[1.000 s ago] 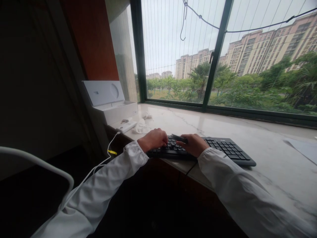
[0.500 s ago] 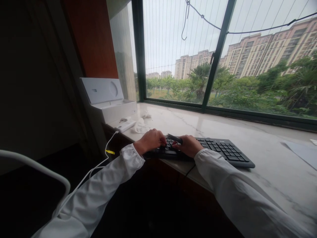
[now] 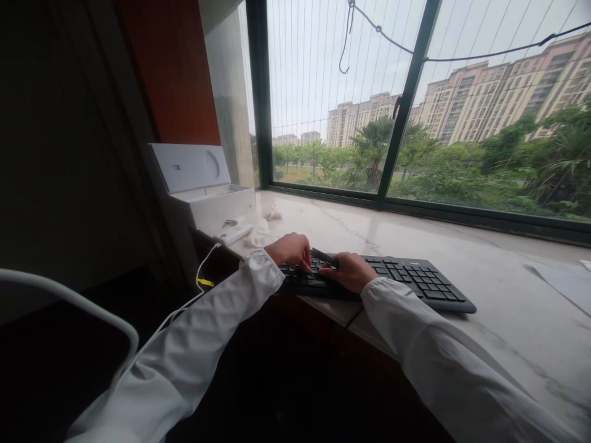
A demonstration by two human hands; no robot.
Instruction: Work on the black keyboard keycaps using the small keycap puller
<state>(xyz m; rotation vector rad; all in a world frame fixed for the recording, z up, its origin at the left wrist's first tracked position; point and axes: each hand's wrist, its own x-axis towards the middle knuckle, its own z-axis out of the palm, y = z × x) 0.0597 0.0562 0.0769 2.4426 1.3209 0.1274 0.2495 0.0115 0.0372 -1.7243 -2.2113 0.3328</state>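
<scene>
The black keyboard [image 3: 429, 283] is set at the edge of the marble sill [image 3: 462, 246], its left part lying beneath both hands and its number pad beyond the right wrist. A dark, slim tool [image 3: 324, 256] is gripped by the right hand [image 3: 353, 271], its tip pointed toward the left hand, above the keyboard. The left hand [image 3: 292, 251] is held over the keyboard's left part, fingers curled down close together; whether anything is pinched there cannot be told.
</scene>
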